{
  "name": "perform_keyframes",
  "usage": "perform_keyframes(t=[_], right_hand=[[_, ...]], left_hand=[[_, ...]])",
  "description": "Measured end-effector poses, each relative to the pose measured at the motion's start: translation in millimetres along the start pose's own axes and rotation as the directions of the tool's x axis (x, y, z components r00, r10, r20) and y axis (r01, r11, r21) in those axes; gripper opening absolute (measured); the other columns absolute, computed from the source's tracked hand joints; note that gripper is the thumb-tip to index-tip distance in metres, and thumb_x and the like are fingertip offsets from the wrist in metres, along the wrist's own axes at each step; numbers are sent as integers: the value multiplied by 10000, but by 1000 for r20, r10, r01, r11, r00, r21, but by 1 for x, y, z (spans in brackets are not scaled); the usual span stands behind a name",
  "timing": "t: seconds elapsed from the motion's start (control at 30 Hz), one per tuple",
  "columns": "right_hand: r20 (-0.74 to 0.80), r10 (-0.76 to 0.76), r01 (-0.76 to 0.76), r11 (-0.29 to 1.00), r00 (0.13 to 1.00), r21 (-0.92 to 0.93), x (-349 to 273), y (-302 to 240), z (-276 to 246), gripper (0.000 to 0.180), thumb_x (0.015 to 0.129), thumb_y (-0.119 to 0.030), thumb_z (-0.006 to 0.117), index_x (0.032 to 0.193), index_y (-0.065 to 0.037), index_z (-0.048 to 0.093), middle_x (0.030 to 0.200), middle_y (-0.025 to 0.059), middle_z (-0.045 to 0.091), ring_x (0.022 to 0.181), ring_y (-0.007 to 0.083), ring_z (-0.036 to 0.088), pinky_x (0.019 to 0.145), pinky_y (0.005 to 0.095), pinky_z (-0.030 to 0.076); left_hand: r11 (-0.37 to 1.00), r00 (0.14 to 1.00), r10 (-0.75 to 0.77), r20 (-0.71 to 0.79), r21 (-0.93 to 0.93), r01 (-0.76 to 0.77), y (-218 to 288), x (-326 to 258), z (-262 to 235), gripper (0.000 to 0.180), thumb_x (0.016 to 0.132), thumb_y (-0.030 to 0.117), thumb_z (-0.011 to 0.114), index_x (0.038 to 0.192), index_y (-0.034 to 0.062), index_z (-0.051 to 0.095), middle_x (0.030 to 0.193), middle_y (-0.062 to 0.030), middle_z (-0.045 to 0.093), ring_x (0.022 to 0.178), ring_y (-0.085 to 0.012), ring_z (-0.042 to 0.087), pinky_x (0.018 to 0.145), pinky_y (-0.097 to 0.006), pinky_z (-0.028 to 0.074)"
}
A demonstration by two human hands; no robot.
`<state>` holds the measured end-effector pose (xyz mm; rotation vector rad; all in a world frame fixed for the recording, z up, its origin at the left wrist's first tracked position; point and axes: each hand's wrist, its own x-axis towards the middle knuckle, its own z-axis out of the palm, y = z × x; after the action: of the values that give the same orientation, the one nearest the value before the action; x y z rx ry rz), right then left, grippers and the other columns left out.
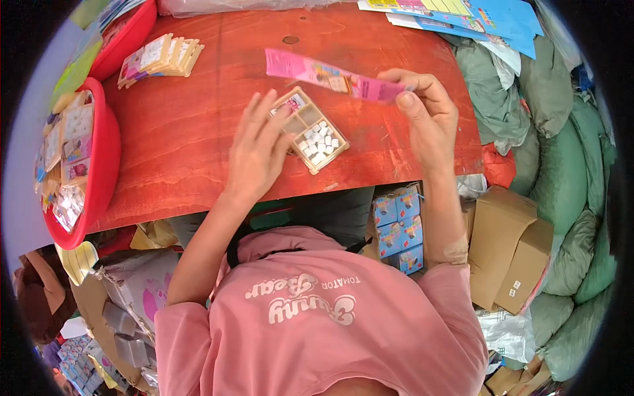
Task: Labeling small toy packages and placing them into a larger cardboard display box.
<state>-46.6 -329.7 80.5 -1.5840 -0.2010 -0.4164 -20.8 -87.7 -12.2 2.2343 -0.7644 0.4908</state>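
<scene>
Right fingers pinch a pink strip above a red table.

Soft, bright light across a bowed fisheye view.
The red counter is evenly lit, with faint shadows and a pale sheen; its straight edges curve. The left fingers smear with blur, while the white pieces look fairly crisp. Silvery plastic glints lower right; the rim blackens.

Left grip palm-down with fingers loosely apart, right grip in a thumb-and-finger pinch.
</scene>
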Motion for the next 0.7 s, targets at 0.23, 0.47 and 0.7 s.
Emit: perform_keyframes(t=[0.23, 0.47, 0.7], right_hand=[[401, 210, -251, 966, 892, 53, 21, -24, -9, 178, 823, -163, 660, 870, -27, 555, 801, 85, 639, 670, 114, 598, 571, 217, 462], [212, 408, -417, 909, 888, -5, 32, 18, 3, 161, 846, -163, 641, 930, -55, 556, 730, 13, 619, 577, 56, 567, 507, 181, 432], [97, 559, -537, 823, 823, -187, 28, 61, 19, 244, 809, -163, 693, 952, -36, 541, 742, 20, 626, 574, 53, 562, 503, 162, 432]], left_hand=[[685, 963, -270, -27, -708, 172, 2, 30, -18, 576, 930, 452, 440, 1281, -4, 458, 1340, -159, 420, 1247, -245, 402, 1020, -366, 322], [367, 825, -388, 411, -752, 547, -1, 14, -20, 297, 872, 205, 630, 1082, -2, 597, 925, -62, 639, 860, -107, 600, 779, -249, 484], [277, 736, -561, 379, -752, 598, -12, 6, -14, 215, 855, 124, 639, 1024, -6, 609, 839, -40, 632, 738, -85, 603, 616, -226, 518]])
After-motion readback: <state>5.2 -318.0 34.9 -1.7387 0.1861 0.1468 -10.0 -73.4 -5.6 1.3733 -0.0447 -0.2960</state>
